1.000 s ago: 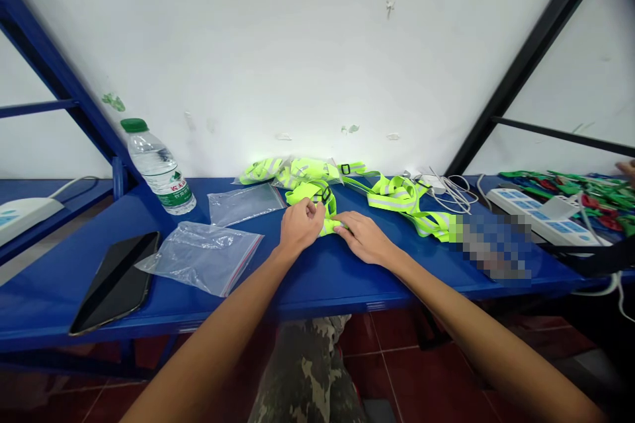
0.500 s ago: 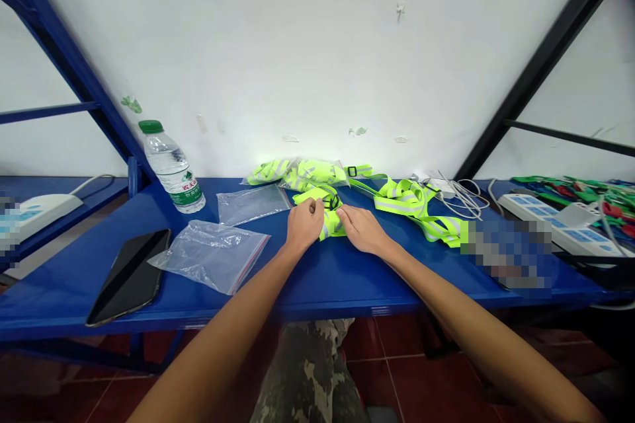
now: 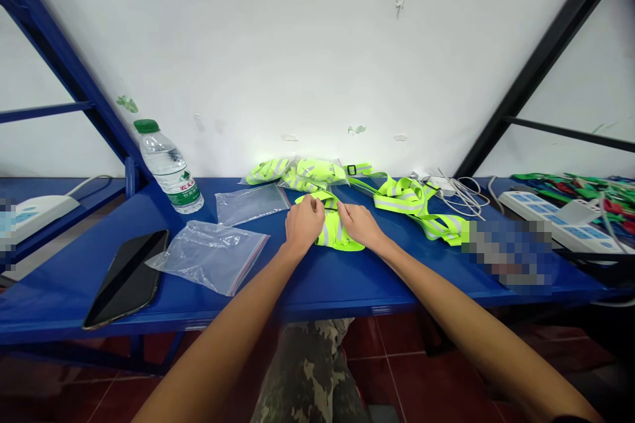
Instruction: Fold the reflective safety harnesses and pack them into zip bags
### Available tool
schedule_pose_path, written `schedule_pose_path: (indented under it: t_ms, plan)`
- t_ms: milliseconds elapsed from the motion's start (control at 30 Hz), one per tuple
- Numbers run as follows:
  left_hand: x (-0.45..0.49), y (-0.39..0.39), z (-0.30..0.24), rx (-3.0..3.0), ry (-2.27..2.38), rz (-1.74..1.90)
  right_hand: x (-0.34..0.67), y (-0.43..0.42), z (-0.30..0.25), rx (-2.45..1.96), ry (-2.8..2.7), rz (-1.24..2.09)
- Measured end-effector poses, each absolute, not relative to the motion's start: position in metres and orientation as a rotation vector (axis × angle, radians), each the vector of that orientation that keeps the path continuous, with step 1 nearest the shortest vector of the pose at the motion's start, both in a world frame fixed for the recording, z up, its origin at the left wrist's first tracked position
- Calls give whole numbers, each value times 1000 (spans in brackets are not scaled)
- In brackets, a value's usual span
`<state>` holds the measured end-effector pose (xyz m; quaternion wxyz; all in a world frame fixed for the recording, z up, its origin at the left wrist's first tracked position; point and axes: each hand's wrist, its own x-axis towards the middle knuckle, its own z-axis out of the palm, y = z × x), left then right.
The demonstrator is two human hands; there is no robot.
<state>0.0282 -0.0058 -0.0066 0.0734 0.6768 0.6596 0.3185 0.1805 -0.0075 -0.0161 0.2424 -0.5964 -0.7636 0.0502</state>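
Two fingertips on each side hold the work: my left hand [image 3: 304,225] and my right hand [image 3: 361,225] pinch a thin dark strap [image 3: 330,209], fingers pressed together, just above the yellow reflective vest [image 3: 337,241]. The vest lies on the blue table [image 3: 317,284], with a clear zip bag [image 3: 251,203] just left of it.

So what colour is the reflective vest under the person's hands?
The reflective vest is fluorescent yellow-green with silver-grey stripes; the head view shows it best.
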Motion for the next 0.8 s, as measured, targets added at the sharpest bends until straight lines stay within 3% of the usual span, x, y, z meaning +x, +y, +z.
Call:
schedule_pose_path:
  t_ms: [367, 600, 800]
  plan:
    - [31, -6, -4, 2183, 2001, 822, 183, -28, -15, -1281, -2138, -228]
    - [34, -4, -6, 2234, 2112, 796, 197, -53, -10, -981, -2453, -246]
    - [30, 11, -16, 2190, 1867, 856, 204, -51, -15, -924, -2480, -184]
